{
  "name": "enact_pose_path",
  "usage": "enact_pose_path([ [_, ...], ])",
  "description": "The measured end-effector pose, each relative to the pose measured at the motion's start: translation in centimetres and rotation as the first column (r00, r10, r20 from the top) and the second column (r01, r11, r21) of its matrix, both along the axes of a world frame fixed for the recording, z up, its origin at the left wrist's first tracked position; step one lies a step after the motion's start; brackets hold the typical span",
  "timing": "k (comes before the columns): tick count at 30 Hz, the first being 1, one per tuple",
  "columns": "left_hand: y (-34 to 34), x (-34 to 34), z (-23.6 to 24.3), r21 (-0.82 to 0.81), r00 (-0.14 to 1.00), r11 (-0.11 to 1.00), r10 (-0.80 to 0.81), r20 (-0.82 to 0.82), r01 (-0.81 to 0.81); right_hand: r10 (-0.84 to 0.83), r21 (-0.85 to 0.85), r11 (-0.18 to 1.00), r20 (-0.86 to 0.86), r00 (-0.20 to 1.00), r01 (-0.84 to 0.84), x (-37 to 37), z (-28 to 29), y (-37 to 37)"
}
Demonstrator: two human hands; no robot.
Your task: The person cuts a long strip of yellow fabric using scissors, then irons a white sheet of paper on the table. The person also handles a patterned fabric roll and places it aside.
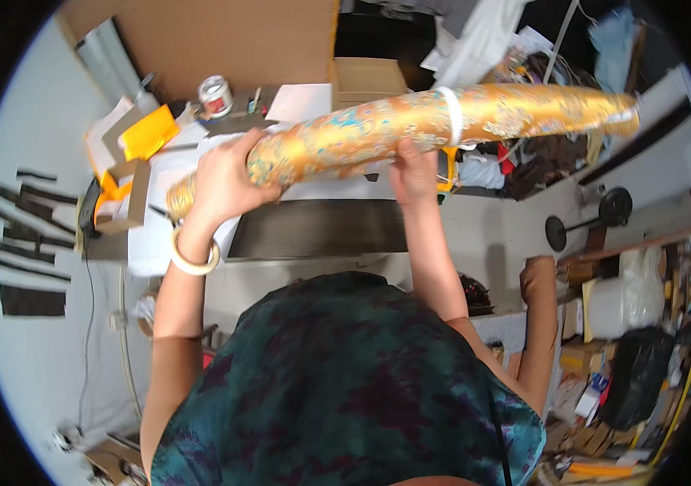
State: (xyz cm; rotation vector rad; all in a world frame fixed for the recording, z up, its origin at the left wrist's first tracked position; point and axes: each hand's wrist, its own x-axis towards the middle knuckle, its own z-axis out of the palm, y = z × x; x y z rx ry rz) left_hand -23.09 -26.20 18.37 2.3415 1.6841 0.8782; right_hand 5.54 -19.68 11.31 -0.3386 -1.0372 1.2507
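A long roll of gold patterned fabric [362, 128], with blue and pale motifs, is held up over the table, its right end higher than its left. A white band [452, 116] circles it right of the middle. Near the roll's left end my left hand [230, 180] is wrapped around it, a pale bangle [191, 257] on that wrist. My right hand [415, 172] grips its lower side near the middle, thumb against the fabric and the other fingers mostly hidden.
Beneath the roll is a dark table [321, 229] with white paper, an open carton [123, 198], an orange packet [149, 132] and a white tin [215, 95]. Heaped fabrics [552, 166] lie at far right. Another forearm [538, 324] shows at right; whose, I cannot tell.
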Motion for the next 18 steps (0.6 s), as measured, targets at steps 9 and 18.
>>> enact_pose_path([
  [9, 1.3, 11.7, -11.4, -0.299, 0.850, 0.814, -0.389, 0.356, 0.497, -0.367, -0.117, 0.908, 0.246, 0.897, 0.403, 8.3, 4.7, -5.0],
  [18, 1.1, 12.7, -21.0, -0.395, 0.839, 0.788, -0.265, 0.475, 0.472, -0.235, 0.431, 0.520, 0.902, -0.361, 0.738, 31.7, 2.9, -23.1],
])
